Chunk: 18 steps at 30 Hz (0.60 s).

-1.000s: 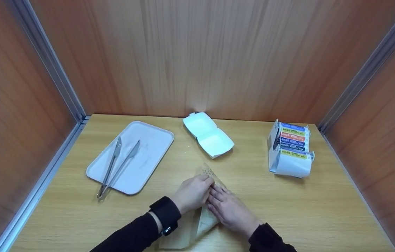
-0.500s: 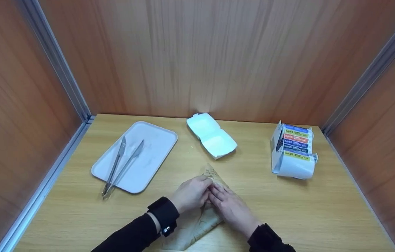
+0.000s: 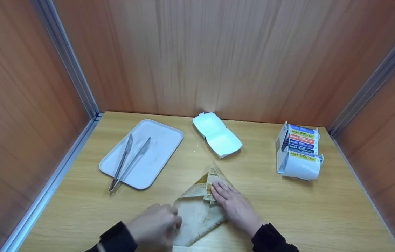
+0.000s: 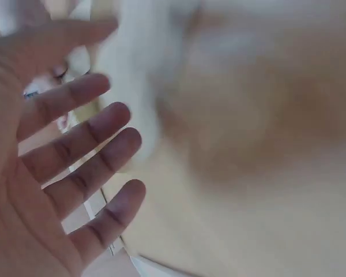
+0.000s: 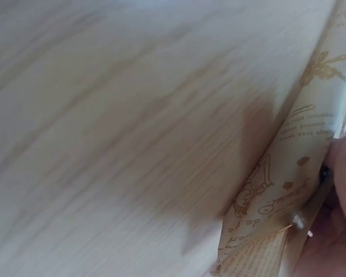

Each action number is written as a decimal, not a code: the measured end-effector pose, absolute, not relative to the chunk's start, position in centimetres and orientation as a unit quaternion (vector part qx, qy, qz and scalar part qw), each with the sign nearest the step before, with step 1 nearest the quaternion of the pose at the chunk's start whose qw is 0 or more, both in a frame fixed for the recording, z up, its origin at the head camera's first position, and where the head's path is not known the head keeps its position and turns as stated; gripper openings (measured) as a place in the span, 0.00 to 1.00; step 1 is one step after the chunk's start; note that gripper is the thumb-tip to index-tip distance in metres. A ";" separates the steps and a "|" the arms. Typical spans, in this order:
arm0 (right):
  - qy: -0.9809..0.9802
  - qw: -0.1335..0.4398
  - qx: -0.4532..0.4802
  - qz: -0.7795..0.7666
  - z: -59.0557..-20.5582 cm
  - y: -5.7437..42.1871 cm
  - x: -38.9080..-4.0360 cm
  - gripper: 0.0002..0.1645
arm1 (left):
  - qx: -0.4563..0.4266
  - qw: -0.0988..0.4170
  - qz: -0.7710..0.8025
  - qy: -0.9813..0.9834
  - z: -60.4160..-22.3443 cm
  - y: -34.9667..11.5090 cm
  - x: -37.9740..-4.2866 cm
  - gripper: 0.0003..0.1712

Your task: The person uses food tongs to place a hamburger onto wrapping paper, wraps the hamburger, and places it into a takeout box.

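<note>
A sheet of brown printed wrapping paper (image 3: 192, 213) lies partly folded near the front of the table, its far corner drawn to a point. My right hand (image 3: 236, 206) rests on the right-hand fold with its fingers extended. From the right wrist, the paper's printed side (image 5: 282, 156) shows close to that hand's edge. At the paper's left side is my left hand (image 3: 157, 224), blurred. The left wrist view shows its fingers (image 4: 75, 141) spread and holding nothing. Whether anything lies under the folds is hidden.
Metal tongs (image 3: 127, 164) lie across a white tray (image 3: 164, 140) on the left. Behind the paper stands an opened white clamshell box (image 3: 218, 134). A white holder (image 3: 299, 166) with several coloured-label packets is at the right. Wooden walls enclose the table.
My left hand has left the fold, moving down and left beside the paper, and its fingers have spread. The uncovered paper shows folded flaps. My right hand stays on the paper. The head view shifted slightly.
</note>
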State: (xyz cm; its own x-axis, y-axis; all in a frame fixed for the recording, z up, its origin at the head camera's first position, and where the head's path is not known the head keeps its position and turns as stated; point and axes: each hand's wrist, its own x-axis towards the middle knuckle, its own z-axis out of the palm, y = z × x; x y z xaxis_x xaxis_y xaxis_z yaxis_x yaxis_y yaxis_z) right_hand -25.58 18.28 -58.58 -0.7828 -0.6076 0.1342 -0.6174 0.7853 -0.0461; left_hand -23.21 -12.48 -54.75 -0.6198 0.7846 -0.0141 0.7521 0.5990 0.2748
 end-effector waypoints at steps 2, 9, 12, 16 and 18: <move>-0.943 0.061 0.324 0.046 -58.7 18.2 -25.6 0.30 | 0.459 0.039 0.082 0.884 -55.5 -13.3 -22.3 0.19; -0.941 0.075 0.325 0.053 -58.9 18.1 -25.5 0.29 | 0.506 -0.148 0.046 0.849 -58.1 -13.7 -21.4 0.17; -0.944 0.065 0.317 0.060 -58.9 18.1 -25.4 0.30 | 0.506 -0.197 0.050 0.838 -58.8 -13.4 -21.5 0.14; -0.946 0.063 0.312 0.066 -59.0 18.1 -25.4 0.30 | 0.501 -0.227 0.050 0.834 -59.4 -13.2 -21.7 0.13; -0.945 0.064 0.313 0.065 -59.0 18.1 -25.5 0.30 | 0.497 -0.230 0.053 0.835 -59.5 -13.2 -21.8 0.13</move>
